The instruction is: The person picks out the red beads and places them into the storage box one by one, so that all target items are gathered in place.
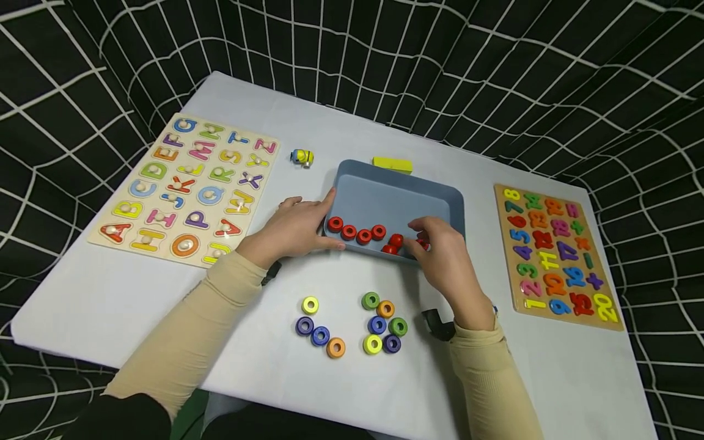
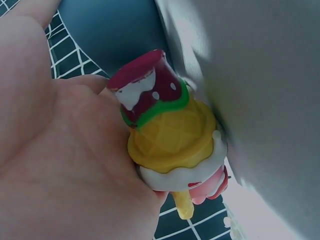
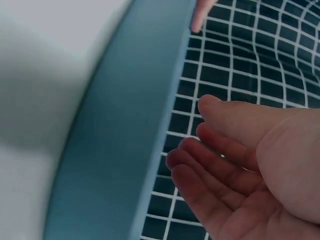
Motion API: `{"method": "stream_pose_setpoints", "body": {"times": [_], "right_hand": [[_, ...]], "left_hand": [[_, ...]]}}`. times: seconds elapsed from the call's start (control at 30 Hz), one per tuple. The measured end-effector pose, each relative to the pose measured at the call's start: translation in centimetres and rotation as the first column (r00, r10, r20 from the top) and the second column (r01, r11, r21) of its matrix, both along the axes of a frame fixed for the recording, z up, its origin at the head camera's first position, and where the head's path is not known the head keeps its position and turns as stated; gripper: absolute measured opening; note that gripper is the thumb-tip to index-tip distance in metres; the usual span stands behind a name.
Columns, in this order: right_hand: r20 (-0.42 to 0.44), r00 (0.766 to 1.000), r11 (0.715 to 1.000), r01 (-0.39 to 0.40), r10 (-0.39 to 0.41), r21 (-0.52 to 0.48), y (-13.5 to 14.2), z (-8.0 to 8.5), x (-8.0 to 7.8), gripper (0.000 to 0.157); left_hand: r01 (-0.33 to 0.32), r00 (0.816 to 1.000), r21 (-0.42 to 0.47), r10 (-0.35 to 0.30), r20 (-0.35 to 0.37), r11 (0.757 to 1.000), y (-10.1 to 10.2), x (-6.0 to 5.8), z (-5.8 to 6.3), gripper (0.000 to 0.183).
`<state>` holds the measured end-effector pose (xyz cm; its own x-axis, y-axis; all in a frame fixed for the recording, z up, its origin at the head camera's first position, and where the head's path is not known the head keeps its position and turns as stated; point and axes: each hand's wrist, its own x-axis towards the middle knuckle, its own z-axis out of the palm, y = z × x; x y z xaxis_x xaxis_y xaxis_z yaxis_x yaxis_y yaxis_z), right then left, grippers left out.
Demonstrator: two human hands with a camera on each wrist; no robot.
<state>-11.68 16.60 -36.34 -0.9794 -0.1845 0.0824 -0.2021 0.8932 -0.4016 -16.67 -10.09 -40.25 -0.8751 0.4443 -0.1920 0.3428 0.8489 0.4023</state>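
A shallow blue tray [image 1: 393, 201] holds several red rings [image 1: 364, 236] along its near side, some tipped on edge. My left hand [image 1: 294, 229] rests at the tray's near left corner, fingers straight along the left rim and thumb on the near rim. In the left wrist view, an ice-cream-cone toy [image 2: 172, 130] sits right by that palm; the hand hides it from the head view. Over the tray's near right part, my right hand [image 1: 442, 250] reaches among the red rings, fingers loosely bent. The right wrist view shows its thumb apart from the fingertips, nothing between them.
Nearer the body lie two groups of coloured rings [image 1: 321, 336]. A wooden letter board [image 1: 189, 189] is at left, a number board [image 1: 558, 256] at right. Behind the tray are a yellow block [image 1: 392, 164] and a small yellow-and-blue toy [image 1: 302, 157].
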Motion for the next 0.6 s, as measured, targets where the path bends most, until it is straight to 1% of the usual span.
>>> {"method": "stream_pose_setpoints", "body": {"times": [0.1,0.3,0.43,0.6], "right_hand": [[0.004,0.999,0.999,0.034,-0.034,-0.011,0.7,0.1,0.3,0.026],[-0.003,0.998,0.997,0.061,-0.062,-0.045,2.0,0.4,1.6,0.024],[-0.029,0.997,0.996,0.075,-0.076,-0.054,2.9,0.5,2.7,0.021],[-0.051,0.993,0.993,0.099,-0.102,-0.056,3.5,0.8,3.8,0.020]], "left_hand": [[0.002,1.000,0.000,-0.002,0.011,1.000,-0.2,-0.1,-0.1,0.113],[-0.002,1.000,0.021,0.001,0.029,1.000,-1.0,-0.2,-0.4,0.113],[-0.005,0.998,0.099,-0.002,0.062,0.995,-1.8,-0.1,-0.6,0.106],[-0.037,0.993,0.222,0.011,0.116,0.974,-3.1,0.0,-0.6,0.087]]}}
